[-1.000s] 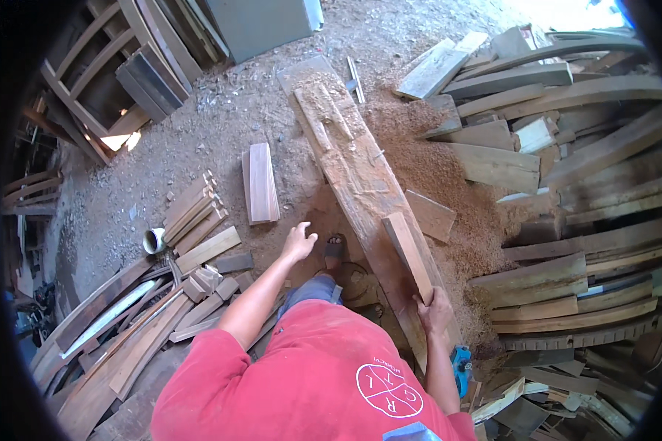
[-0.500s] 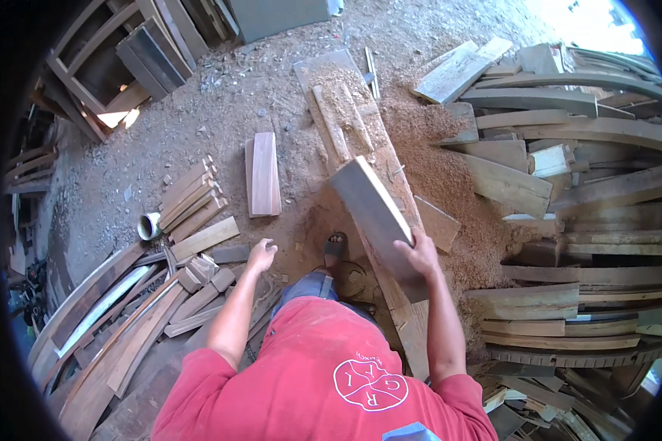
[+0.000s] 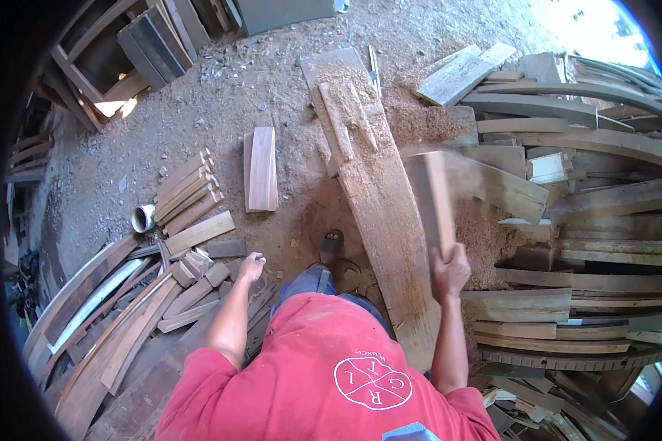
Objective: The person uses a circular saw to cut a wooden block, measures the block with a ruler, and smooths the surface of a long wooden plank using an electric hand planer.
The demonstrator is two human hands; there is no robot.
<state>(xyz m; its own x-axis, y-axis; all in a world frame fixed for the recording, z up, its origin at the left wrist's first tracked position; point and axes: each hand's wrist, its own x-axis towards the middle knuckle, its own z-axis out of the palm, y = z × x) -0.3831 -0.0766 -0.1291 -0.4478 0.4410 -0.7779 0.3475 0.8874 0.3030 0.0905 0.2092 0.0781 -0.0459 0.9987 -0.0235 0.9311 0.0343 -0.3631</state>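
My right hand grips the near end of a thick wooden plank, its fingers wrapped round the edge. The plank is held tilted over the right side of a long board strewn with wood shavings, its pale narrow edge turned up. At the far end of that board, a pair of wooden strips lies among the shavings. My left hand is curled closed above the offcuts on the left; whatever it may hold is hidden. No wood is visibly touching it.
A stack of planks stands on the dusty ground left of the board. Nearby lie bundled strips and a white pipe piece. Curved timbers are piled along the right, behind heaped shavings. Frames lean far left.
My right hand has swung the plank rightward off the long board and turned it more on edge, baring the board's surface. My left hand has drawn slightly back and left, still closed.
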